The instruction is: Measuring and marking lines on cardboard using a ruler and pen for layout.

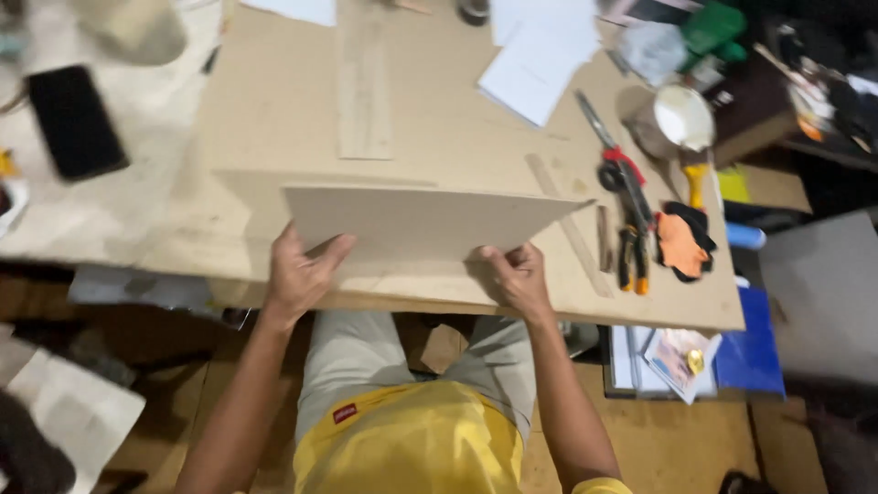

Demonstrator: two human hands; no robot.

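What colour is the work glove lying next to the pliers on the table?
Orange with black cuff and fingertips: the work glove, beside the pliers, seen from the head camera.

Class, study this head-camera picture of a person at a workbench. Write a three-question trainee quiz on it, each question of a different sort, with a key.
1. True or false: both hands grip the cardboard sheet.
2. Which lies nearest the right hand?
A. black phone
B. orange-handled pliers
C. white paper sheets
3. Fill in: the scissors have ____ handles.

Key:
1. True; the left hand and right hand each hold its lower edge.
2. B
3. Red and black
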